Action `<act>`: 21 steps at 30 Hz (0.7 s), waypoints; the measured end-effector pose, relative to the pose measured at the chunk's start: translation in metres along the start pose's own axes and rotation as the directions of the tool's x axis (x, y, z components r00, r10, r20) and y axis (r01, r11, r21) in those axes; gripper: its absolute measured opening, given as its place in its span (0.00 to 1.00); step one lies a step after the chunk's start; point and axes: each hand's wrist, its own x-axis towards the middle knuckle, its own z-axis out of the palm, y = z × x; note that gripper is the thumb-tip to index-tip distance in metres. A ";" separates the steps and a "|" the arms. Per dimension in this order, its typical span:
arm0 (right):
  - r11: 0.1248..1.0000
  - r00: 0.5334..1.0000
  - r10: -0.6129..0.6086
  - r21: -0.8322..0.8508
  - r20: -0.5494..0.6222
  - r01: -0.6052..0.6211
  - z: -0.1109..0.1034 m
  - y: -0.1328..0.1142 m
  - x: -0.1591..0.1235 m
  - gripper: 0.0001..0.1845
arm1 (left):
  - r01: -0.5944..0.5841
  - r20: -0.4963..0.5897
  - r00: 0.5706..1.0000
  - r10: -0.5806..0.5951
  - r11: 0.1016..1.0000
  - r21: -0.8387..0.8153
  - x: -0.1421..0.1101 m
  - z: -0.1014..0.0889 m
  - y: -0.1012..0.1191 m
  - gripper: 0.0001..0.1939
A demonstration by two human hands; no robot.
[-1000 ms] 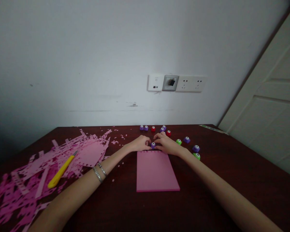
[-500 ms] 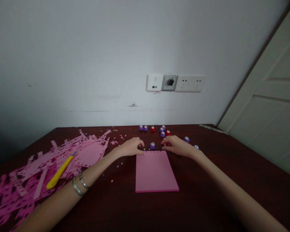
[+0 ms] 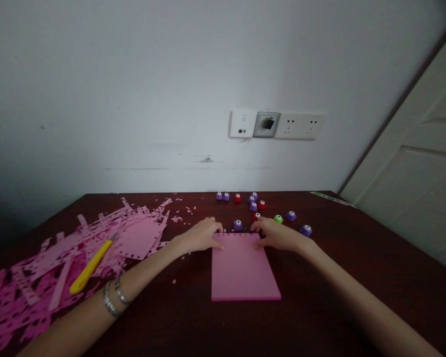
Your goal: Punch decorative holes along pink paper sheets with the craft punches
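Note:
A neat stack of pink paper point(image 3: 243, 272) lies on the dark table, with a row of small punched shapes along its far edge. My left hand point(image 3: 200, 234) grips its far left corner, thumb on top and fingers curled at the edge. At the far right corner, my right hand point(image 3: 278, 234) holds the stack in much the same way. Just beyond the far edge, between both hands, sits a purple craft punch point(image 3: 238, 225) that neither hand touches. A red craft punch point(image 3: 256, 216) stands just behind my right fingers, beside a green one point(image 3: 278, 218).
Pink paper scraps and punched strips point(image 3: 70, 253) are heaped on the left. A yellow craft knife point(image 3: 91, 267) lies on them, blade pointing away. Several more purple and red punches point(image 3: 253, 206) stand toward the wall point(image 3: 152, 99). Tiny pink cut-outs point(image 3: 177, 218) are scattered behind my left hand.
Both hands have come down toward me onto the far corners of the stack, thumbs now on the paper. Red and green punches behind my right hand now show. The view has shifted slightly.

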 end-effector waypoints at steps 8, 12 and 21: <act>1.000 1.000 -0.008 0.020 -0.026 0.009 0.003 0.003 0.001 0.22 | -0.019 -0.084 0.996 0.016 0.999 -0.033 -0.003 0.002 0.004 0.17; 1.000 1.000 -0.017 0.002 -0.025 0.017 0.004 0.003 0.002 0.22 | 0.010 -0.126 0.992 -0.030 0.988 -0.157 0.001 0.008 0.001 0.08; 0.993 0.994 -0.009 0.118 -0.107 0.022 -0.005 -0.003 -0.001 0.11 | 0.087 0.012 0.996 -0.090 0.905 -0.416 0.002 -0.012 -0.014 0.08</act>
